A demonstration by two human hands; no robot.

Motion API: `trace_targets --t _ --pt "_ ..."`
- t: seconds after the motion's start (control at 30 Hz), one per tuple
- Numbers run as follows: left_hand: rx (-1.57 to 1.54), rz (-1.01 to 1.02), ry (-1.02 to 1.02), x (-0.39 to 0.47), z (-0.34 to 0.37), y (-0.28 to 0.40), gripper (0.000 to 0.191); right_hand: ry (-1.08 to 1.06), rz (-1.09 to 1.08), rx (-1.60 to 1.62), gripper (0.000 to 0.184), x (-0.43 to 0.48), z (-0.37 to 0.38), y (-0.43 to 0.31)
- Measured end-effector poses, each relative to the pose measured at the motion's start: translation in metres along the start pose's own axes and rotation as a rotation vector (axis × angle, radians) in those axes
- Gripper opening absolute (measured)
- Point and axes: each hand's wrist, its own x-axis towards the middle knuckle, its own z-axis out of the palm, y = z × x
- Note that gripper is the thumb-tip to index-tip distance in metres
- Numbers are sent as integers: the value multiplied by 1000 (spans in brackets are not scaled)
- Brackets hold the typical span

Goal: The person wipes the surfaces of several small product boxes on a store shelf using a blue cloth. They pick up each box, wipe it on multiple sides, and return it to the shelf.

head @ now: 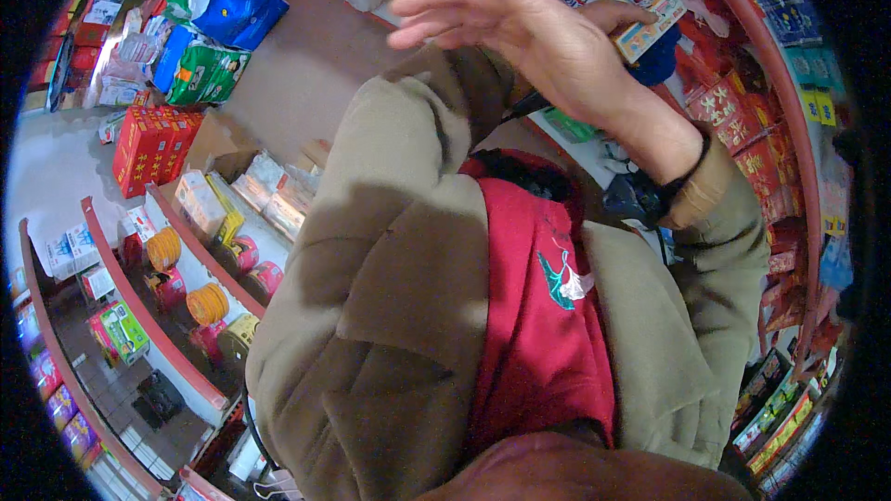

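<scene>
My right hand (536, 35) is raised at the top centre, with nothing in it and its fingers spread apart. A dark band circles its wrist. Behind it, my left hand (612, 15) is partly hidden; its thumb lies on a small white, orange and blue box (651, 26). The left forearm, in an olive-brown sleeve, crosses behind the right hand. Something dark blue (658, 59) is just below the box; what it is cannot be told. Red packets (724, 111) with writing lie on the shelf beyond both hands.
Red-edged shelves (181, 250) with round tubs and boxes curve along the left. Red cartons (150, 149), an opened cardboard box (219, 139) and blue and green packages (209, 73) stand on the floor at upper left. A red shelf edge (800, 139) bounds the right side.
</scene>
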Motion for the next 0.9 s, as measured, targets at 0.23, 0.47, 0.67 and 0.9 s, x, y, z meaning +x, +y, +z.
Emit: trace_targets --t 0.23,0.47,0.67,0.9 --pt "-26 -84 -58 -3 -25 -7 37 92 203 -175 57 -30 -5 -15" --pt "-76 -133 -97 21 -31 -24 38 -141 81 -333 32 -50 15 -31" --pt "-54 -146 -170 30 -9 -36 39 -273 28 -280 31 -50 31 -31" --pt "-27 -169 -186 33 5 -41 38 -213 -72 -234 18 -43 42 -23"
